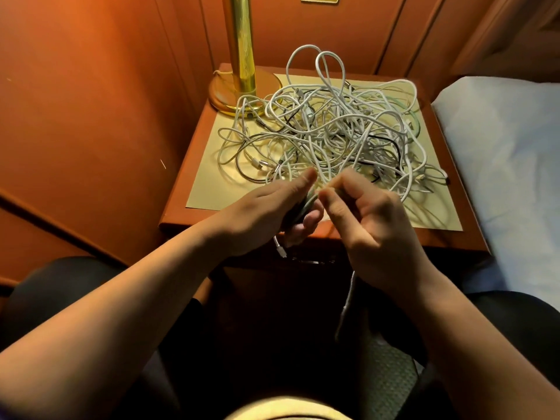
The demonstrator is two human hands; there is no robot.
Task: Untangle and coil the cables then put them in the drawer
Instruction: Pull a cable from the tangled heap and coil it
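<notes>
A tangled heap of white and black cables (327, 128) covers the top of a wooden nightstand (194, 165). My left hand (266, 210) grips a small coil of grey-green cable (304, 207) at the nightstand's front edge; a white plug end (280, 248) hangs below that hand. My right hand (372, 225) pinches a strand of the same cable beside the coil, fingers curled. A loose length of cable (348, 301) hangs down under the right wrist. The drawer front below the top is in deep shadow and mostly hidden by my hands.
A brass lamp (242, 71) stands at the nightstand's back left corner, its base touched by cable loops. A pale mat (212, 189) lies under the heap. A bed with a white sheet (509, 165) adjoins on the right. Orange wood panelling rises at the left and behind.
</notes>
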